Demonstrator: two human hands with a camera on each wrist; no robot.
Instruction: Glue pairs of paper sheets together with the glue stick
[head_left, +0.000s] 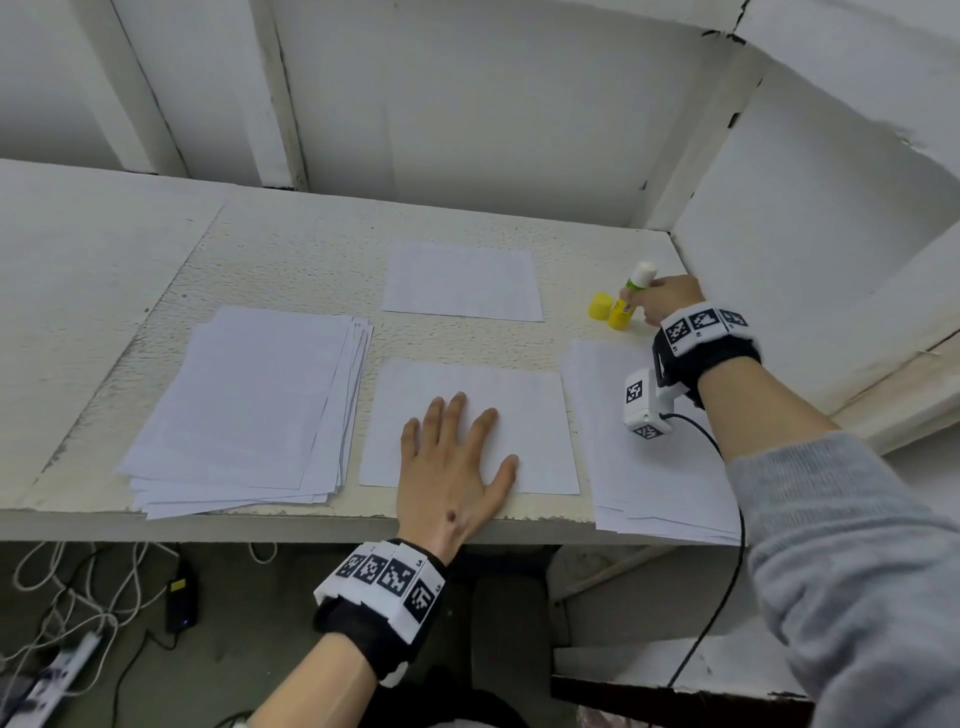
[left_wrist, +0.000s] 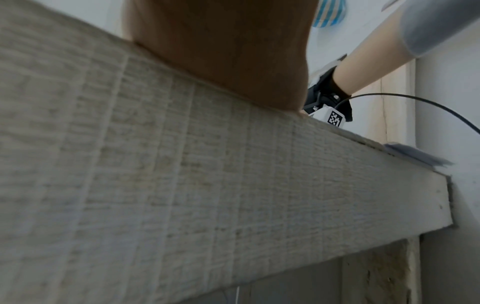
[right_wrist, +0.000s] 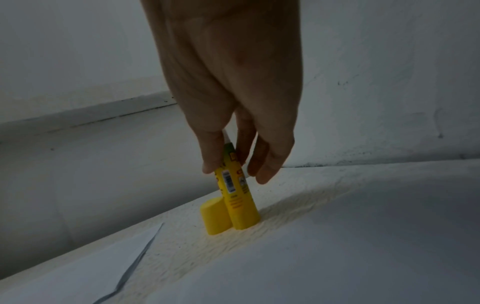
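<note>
My right hand (head_left: 655, 301) pinches the yellow glue stick (head_left: 628, 301) near its top, at the far right of the table; the stick (right_wrist: 237, 193) stands on its base, uncapped, white glue end up. Its yellow cap (head_left: 599, 305) stands just left of it, seen again as the cap (right_wrist: 214, 216) in the right wrist view. My left hand (head_left: 457, 457) lies flat, fingers spread, on the sheet (head_left: 535, 415) at the front middle. Another single sheet (head_left: 462, 280) lies behind it.
A fanned stack of paper (head_left: 249, 410) lies at the front left and another stack (head_left: 613, 467) at the front right, overhanging the table edge (head_left: 260, 525). A white wall (head_left: 805, 208) closes the right side. Cables and a power strip (head_left: 72, 660) lie on the floor.
</note>
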